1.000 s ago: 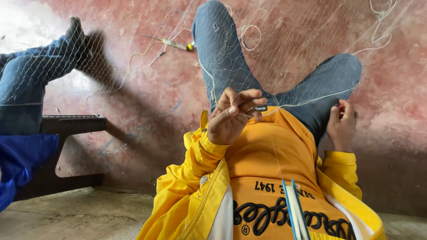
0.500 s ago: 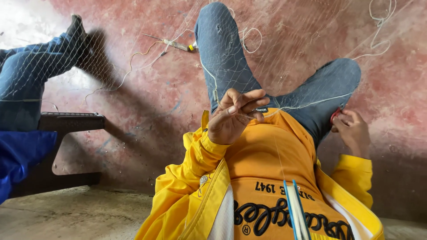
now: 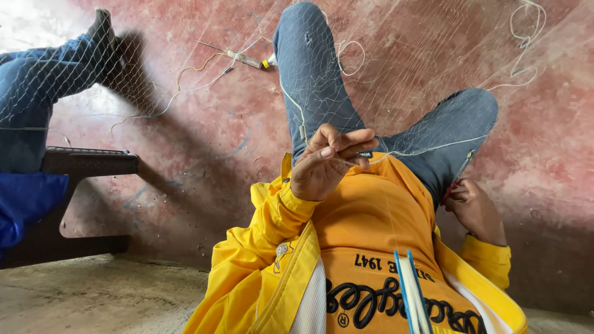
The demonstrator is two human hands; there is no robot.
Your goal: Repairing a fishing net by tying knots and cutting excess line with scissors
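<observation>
Pale net twine (image 3: 421, 148) runs taut between the hands, left (image 3: 328, 164) pinching it, right (image 3: 473, 207) gripping a netting needle (image 3: 459, 173).

A dark bench (image 3: 86, 164) stands well to the side of the grip, beside the leg of another person in blue jeans (image 3: 37, 93). Blue cloth (image 3: 25, 204) lies below that bench. Up beyond the grip, a slim tool with a yellow tip (image 3: 250, 60) rests on the worn red floor (image 3: 204, 136), a thin cord trailing from it.
</observation>
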